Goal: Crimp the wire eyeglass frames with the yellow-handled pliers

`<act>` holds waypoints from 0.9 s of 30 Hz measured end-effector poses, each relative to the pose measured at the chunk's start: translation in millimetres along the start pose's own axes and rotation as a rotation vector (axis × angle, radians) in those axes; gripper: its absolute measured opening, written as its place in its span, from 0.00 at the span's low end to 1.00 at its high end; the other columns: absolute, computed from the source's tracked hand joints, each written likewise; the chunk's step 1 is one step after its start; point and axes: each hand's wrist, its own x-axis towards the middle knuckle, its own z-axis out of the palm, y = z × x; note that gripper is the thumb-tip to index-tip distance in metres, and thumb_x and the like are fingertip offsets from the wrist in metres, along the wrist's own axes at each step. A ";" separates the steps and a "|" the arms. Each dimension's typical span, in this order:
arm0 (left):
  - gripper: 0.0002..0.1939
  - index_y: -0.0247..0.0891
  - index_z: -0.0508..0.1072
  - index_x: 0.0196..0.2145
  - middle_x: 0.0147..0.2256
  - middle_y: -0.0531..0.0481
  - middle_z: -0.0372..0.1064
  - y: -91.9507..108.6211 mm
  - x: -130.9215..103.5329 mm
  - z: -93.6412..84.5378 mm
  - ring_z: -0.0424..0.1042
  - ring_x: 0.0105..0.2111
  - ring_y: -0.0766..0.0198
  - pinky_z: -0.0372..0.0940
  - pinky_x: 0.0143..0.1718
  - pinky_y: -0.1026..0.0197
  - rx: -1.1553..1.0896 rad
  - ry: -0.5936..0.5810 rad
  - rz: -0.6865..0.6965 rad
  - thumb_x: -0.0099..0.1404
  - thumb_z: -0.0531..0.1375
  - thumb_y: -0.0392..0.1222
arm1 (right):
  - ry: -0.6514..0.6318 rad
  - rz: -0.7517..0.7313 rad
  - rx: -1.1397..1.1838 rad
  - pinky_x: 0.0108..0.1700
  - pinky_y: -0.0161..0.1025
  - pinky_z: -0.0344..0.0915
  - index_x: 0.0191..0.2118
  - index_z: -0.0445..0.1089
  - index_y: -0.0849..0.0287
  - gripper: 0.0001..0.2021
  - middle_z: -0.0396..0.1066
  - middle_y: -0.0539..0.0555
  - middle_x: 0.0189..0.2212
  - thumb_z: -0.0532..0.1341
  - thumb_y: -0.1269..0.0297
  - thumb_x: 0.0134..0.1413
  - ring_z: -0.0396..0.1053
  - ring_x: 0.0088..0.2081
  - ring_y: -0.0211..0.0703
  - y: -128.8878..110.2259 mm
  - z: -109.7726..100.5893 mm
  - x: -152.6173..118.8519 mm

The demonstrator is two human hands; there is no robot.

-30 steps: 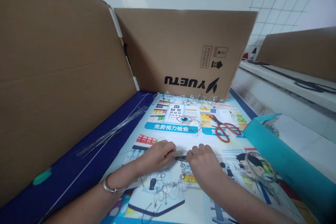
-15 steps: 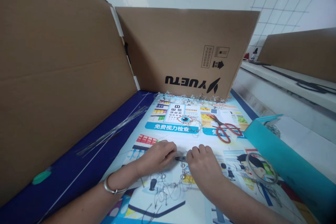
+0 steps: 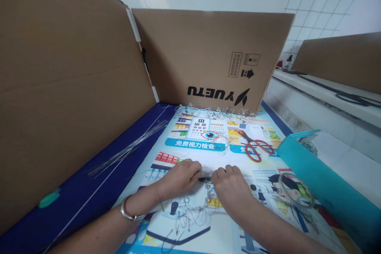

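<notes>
Both hands meet over the printed sheet point(image 3: 226, 230), a small gap between them. My right hand point(image 3: 230, 186) is wrapped round a pair of needle-nose pliers point(image 3: 205, 179); only the dark jaws show, pointing left. Close to the jaw tips, my left hand point(image 3: 187, 175) is closed in a pinch, what it grips hidden behind the fingers. Below the pliers hangs a strand of thin wire with clear beads point(image 3: 207, 199). It runs down and left into a loose tangle of wire ends point(image 3: 187, 220) on the sheet.
Red-handled scissors point(image 3: 253, 147) lie beyond my right hand. A wire coil point(image 3: 312, 198) sits beside a teal box point(image 3: 324, 170) at right. Straight wires point(image 3: 131, 149) lie at left. Beaded wire pieces point(image 3: 217, 112) line the foot of a cardboard wall point(image 3: 208, 55).
My left hand has shifted slightly right, toward the pliers. The beaded strand has swung a little, and my right hand stays almost in place.
</notes>
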 end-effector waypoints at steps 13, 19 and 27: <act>0.08 0.36 0.63 0.29 0.27 0.48 0.63 7.2 -1.5 -1.5 0.61 0.30 0.62 0.57 0.33 0.59 0.139 0.041 0.192 0.63 0.47 0.32 | -0.147 0.044 0.096 0.28 0.40 0.57 0.28 0.69 0.61 0.09 0.70 0.57 0.25 0.54 0.79 0.47 0.68 0.29 0.48 4.7 -19.9 4.6; 0.07 0.36 0.63 0.29 0.26 0.49 0.62 3.7 -1.8 1.7 0.61 0.30 0.62 0.58 0.32 0.60 0.120 0.047 0.143 0.63 0.48 0.32 | -0.113 0.060 0.097 0.31 0.42 0.57 0.29 0.69 0.62 0.08 0.70 0.58 0.26 0.55 0.78 0.47 0.67 0.31 0.49 4.6 -15.0 2.0; 0.06 0.36 0.63 0.30 0.26 0.50 0.62 1.7 -1.6 -2.3 0.61 0.29 0.63 0.58 0.31 0.61 0.063 0.043 0.088 0.63 0.49 0.32 | -0.043 0.081 0.069 0.32 0.43 0.55 0.31 0.69 0.62 0.06 0.68 0.58 0.28 0.56 0.76 0.49 0.65 0.32 0.49 5.2 -7.2 -2.5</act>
